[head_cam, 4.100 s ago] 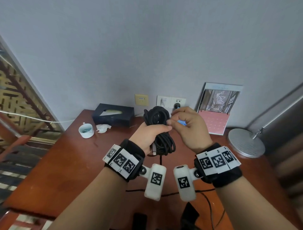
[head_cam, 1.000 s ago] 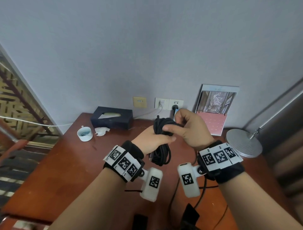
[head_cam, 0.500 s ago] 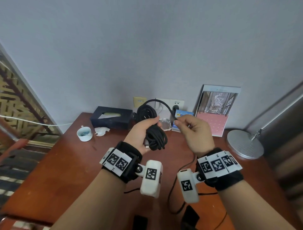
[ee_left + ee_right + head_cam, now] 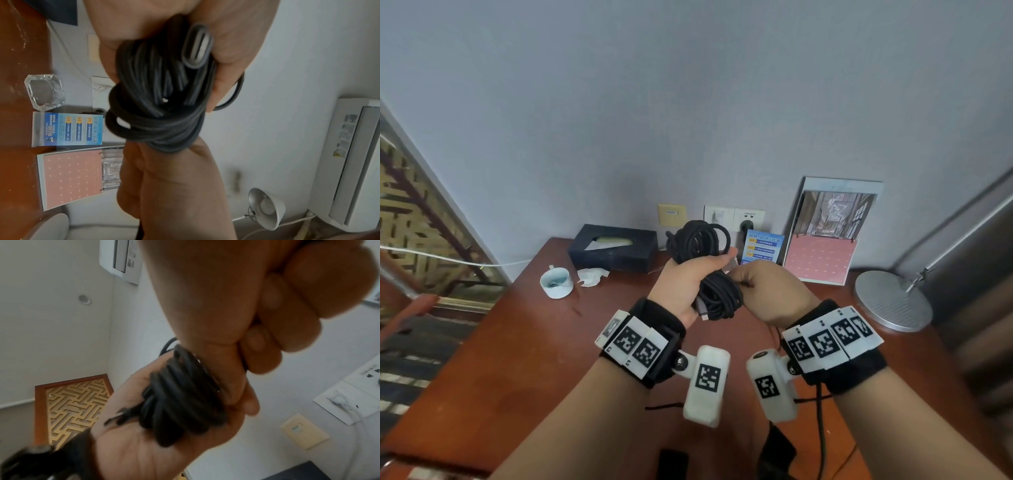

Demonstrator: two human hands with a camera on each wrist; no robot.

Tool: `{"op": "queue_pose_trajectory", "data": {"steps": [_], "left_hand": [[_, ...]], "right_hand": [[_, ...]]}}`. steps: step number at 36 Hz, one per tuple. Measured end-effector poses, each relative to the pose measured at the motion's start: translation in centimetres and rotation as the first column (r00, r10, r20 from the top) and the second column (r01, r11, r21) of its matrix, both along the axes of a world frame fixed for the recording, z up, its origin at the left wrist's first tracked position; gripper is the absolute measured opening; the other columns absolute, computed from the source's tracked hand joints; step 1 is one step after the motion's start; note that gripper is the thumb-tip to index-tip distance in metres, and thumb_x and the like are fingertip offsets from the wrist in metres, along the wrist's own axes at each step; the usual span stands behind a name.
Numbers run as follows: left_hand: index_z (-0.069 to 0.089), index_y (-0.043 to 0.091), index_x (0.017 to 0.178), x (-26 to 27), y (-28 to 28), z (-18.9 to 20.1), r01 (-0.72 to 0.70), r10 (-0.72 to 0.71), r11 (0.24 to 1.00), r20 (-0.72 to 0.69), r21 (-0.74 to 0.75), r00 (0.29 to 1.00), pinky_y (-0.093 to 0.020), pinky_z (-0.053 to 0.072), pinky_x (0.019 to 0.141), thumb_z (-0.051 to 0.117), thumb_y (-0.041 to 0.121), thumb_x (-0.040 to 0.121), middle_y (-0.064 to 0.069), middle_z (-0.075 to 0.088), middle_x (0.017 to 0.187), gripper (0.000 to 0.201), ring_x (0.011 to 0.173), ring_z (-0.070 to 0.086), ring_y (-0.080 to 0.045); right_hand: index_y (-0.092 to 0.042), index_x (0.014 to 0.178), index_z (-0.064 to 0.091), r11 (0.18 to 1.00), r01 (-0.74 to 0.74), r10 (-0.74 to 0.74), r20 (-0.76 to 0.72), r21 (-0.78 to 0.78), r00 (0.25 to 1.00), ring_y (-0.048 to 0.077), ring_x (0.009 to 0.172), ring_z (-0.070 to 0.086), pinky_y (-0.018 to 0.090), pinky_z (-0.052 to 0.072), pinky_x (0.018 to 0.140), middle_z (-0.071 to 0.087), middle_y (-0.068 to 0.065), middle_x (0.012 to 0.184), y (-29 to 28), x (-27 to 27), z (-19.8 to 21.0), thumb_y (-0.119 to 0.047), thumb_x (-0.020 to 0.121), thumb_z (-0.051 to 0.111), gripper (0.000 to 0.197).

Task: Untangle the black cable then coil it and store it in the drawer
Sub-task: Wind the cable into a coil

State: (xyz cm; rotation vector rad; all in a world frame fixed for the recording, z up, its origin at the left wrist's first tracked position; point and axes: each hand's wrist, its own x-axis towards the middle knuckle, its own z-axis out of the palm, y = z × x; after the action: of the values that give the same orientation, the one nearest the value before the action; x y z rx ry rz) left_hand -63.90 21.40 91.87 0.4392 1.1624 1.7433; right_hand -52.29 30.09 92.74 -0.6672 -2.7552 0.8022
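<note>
My left hand (image 4: pixel 698 270) grips a coil of black cable (image 4: pixel 700 240) upright above the desk, loops sticking out above and below the fist. A plug end (image 4: pixel 702 310) hangs from the bundle's lower part; it shows large and grey (image 4: pixel 197 47) in the left wrist view. My right hand (image 4: pixel 748 279) is pressed against the coil's lower half and pinches a strand of the cable (image 4: pixel 180 394) between thumb and curled fingers (image 4: pixel 267 353). No drawer is in view.
On the wooden desk (image 4: pixel 517 359) stand a dark tissue box (image 4: pixel 613 246), a white cup (image 4: pixel 556 282), a blue card (image 4: pixel 763 246), a calendar (image 4: pixel 825 240) and a round lamp base (image 4: pixel 892 301). Wall sockets (image 4: pixel 736 217) are behind. A thin black lead (image 4: pixel 822 428) runs down by my right forearm.
Half a second ago my right hand held a strand arched out from the coil's top. It has now come in against the lower coil, and the arch is gone.
</note>
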Motion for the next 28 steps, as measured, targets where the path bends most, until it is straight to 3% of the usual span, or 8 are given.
{"op": "queue_pose_trajectory", "data": {"steps": [2,9,14,18,21,23,25,28], "left_hand": [[0.078,0.011,0.079,0.0,0.1,0.0,0.023,-0.023,1.000,-0.033,0.000,0.999,-0.035,0.057,0.071,0.069,0.002,0.081,-0.010,0.075,0.086,0.013,0.079,0.072,-0.021],[0.067,0.002,0.079,-0.1,0.1,-0.1,-0.099,0.099,0.995,-0.012,-0.002,0.995,-0.031,0.055,0.061,0.066,0.003,0.086,-0.006,0.066,0.064,0.007,0.054,0.064,-0.016],[0.063,0.007,0.074,-1.4,0.5,0.8,-0.227,0.226,0.974,0.047,0.002,0.973,-0.027,0.053,0.050,0.067,0.009,0.087,-0.006,0.062,0.060,0.014,0.049,0.063,-0.016],[0.058,0.011,0.075,-3.7,0.7,0.8,-0.306,0.307,0.952,0.142,-0.028,0.941,-0.025,0.052,0.051,0.069,0.020,0.086,-0.004,0.060,0.070,0.018,0.053,0.063,-0.015],[0.060,0.010,0.080,-4.5,0.8,0.7,-0.364,0.362,0.931,0.181,-0.020,0.915,-0.024,0.052,0.051,0.068,0.016,0.087,-0.002,0.063,0.071,0.013,0.054,0.063,-0.012],[0.063,0.006,0.086,-4.7,0.7,0.8,-0.393,0.392,0.919,0.138,-0.021,0.910,-0.025,0.053,0.052,0.068,0.013,0.086,-0.005,0.065,0.076,0.010,0.057,0.064,-0.013],[0.062,0.002,0.099,-4.7,0.7,0.6,-0.436,0.437,0.899,0.112,-0.031,0.892,-0.028,0.055,0.055,0.073,0.014,0.080,-0.010,0.065,0.085,0.025,0.062,0.066,-0.017],[0.062,0.001,0.102,-4.9,0.7,0.6,-0.519,0.520,0.854,0.058,-0.030,0.852,-0.034,0.056,0.061,0.077,0.015,0.070,-0.015,0.065,0.091,0.038,0.070,0.066,-0.024]], "right_hand": [[-0.018,0.083,0.074,0.999,-0.028,0.029,0.059,-0.022,0.998,0.017,0.078,0.064,0.027,0.050,0.072,0.069,-0.004,0.082,0.2,0.0,0.2,-0.006,0.088,0.050,0.027],[-0.024,0.075,0.069,0.994,-0.089,0.097,0.133,-0.068,0.986,0.020,0.073,0.062,0.036,0.052,0.071,0.069,0.003,0.080,1.0,-0.1,0.5,-0.005,0.088,0.051,0.029],[-0.022,0.098,0.064,0.989,-0.060,0.069,0.063,-0.139,0.996,0.017,0.080,0.059,0.037,0.050,0.079,0.064,-0.002,0.085,1.1,0.3,-0.5,-0.027,0.096,0.048,0.017],[-0.023,0.080,0.052,0.965,0.034,-0.051,-0.059,-0.262,0.997,0.000,0.050,0.042,0.021,0.039,0.053,0.046,-0.009,0.061,1.2,0.7,-1.1,-0.026,0.096,0.050,0.017],[-0.017,0.079,0.048,0.916,0.157,-0.202,-0.086,-0.369,0.976,0.001,0.040,0.036,0.015,0.032,0.045,0.042,-0.010,0.049,1.7,0.8,-1.8,-0.027,0.096,0.052,0.020],[-0.015,0.084,0.050,0.934,0.218,-0.246,-0.066,-0.284,0.967,0.005,0.050,0.039,0.024,0.033,0.053,0.046,-0.009,0.056,2.1,0.9,-2.3,-0.030,0.095,0.052,0.019],[-0.016,0.088,0.050,0.958,0.233,-0.241,-0.027,-0.166,0.970,0.011,0.063,0.044,0.030,0.035,0.062,0.051,-0.004,0.069,2.1,1.0,-2.4,-0.030,0.096,0.049,0.015],[-0.018,0.090,0.052,0.988,0.140,-0.140,-0.004,-0.062,0.990,0.013,0.067,0.048,0.030,0.039,0.065,0.054,-0.004,0.072,1.4,1.0,-2.1,-0.026,0.095,0.050,0.010]]}}
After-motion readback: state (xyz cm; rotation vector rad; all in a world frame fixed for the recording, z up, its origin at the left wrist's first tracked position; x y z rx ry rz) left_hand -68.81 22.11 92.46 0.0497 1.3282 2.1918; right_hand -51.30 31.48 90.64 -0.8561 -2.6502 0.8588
